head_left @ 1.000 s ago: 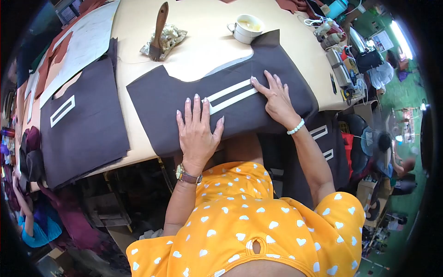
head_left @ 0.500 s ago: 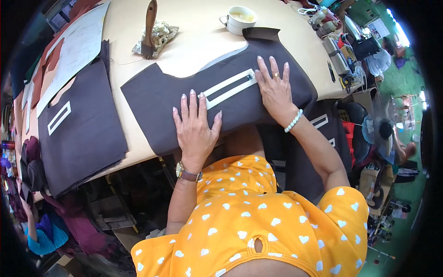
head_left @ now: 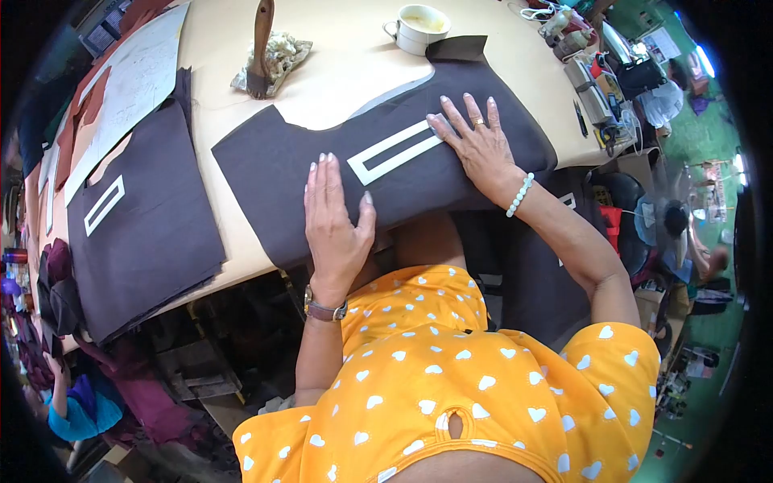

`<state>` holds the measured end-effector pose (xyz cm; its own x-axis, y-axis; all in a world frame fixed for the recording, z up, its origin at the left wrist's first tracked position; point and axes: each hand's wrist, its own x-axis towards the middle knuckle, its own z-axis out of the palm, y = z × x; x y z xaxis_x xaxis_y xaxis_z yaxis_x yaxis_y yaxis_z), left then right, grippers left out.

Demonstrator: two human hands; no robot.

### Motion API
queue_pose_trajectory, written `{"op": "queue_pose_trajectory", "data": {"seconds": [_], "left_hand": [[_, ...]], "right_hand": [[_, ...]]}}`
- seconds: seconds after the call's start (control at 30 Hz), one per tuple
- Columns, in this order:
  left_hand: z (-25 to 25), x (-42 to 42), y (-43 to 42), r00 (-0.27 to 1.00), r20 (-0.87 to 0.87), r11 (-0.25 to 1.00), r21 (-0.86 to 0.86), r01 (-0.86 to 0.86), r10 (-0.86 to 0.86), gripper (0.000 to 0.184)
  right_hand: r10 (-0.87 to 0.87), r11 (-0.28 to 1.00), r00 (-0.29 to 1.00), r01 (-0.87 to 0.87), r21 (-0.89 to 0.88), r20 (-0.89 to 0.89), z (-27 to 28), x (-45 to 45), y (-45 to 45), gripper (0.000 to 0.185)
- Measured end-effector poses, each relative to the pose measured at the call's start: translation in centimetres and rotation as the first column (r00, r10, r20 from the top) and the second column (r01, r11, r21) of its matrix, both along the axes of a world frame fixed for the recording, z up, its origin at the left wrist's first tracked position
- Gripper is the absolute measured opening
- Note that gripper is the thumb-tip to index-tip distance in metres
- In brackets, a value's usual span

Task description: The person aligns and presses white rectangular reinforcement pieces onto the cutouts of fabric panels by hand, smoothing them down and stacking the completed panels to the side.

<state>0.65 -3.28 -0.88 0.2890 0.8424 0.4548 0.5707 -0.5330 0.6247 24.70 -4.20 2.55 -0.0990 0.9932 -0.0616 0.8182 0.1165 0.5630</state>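
A dark fabric piece (head_left: 274, 189) lies over the table's front edge. On it is a white rectangular frame-shaped strip (head_left: 366, 171), slanting up to the right. My left hand (head_left: 334, 241) rests on the fabric just left of the strip, fingers straight and close together, thumb apart, holding nothing. My right hand (head_left: 479, 153) lies with fingers spread at the strip's right end and covers that end. Its index fingertip touches the strip.
A brush (head_left: 262, 48) leans on a crumpled lump (head_left: 286, 60) at the back. Beside the fabric's top is a white cup (head_left: 419, 32). More dark fabric (head_left: 153, 217) with a white frame lies left. A person's blue sleeve (head_left: 88, 414) shows lower left.
My left hand has moved left off the strip, its fingers drawn together, uncovering the strip's left end. My right hand has shifted over the strip's right end with its fingers spread.
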Motion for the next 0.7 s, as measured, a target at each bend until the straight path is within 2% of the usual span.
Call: {"op": "queue_pose_trajectory", "data": {"seconds": [0.1, 0.2, 0.7], "left_hand": [[0.1, -1.0, -0.1, 0.999, 0.013, 1.000, -0.009, -0.030, 0.030, 0.061], [0.4, -1.7, -0.3, 0.997, 0.000, 0.997, -0.019, -0.072, 0.072, 0.059], [-0.7, -3.4, -0.3, 0.961, -0.163, 0.974, 0.087, -0.210, 0.222, 0.052]], "right_hand": [[0.028, 0.999, 0.996, -0.025, 0.027, -0.090, -0.2, -1.0, -0.2, 0.062], [0.037, 0.999, 0.994, -0.035, 0.025, -0.107, -0.3, -2.3, -0.3, 0.061], [0.181, 0.983, 0.979, -0.177, 0.053, -0.091, -0.9, -9.2, -0.3, 0.056]]}}
